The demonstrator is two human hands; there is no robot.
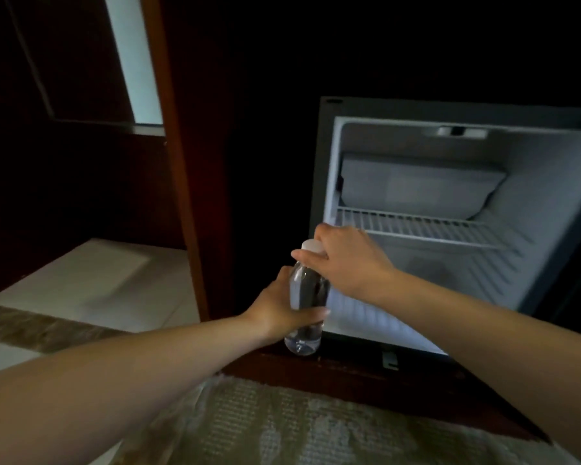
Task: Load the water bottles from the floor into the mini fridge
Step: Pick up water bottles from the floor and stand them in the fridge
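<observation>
A clear water bottle (307,297) with a white cap is held upright in the air at the front left corner of the open mini fridge (329,196). My left hand (282,310) wraps around the bottle's lower body. My right hand (342,260) grips its neck just under the cap. The fridge's white inside shows a wire shelf (426,226) across the middle with nothing on it, and a small freezer box above it. No other bottles are in view.
The fridge stands in a dark wooden cabinet with a wooden sill (366,374) below its opening. A wooden post (178,162) rises to the left. Pale floor tiles (98,280) lie at left and a patterned carpet (282,427) lies below my arms.
</observation>
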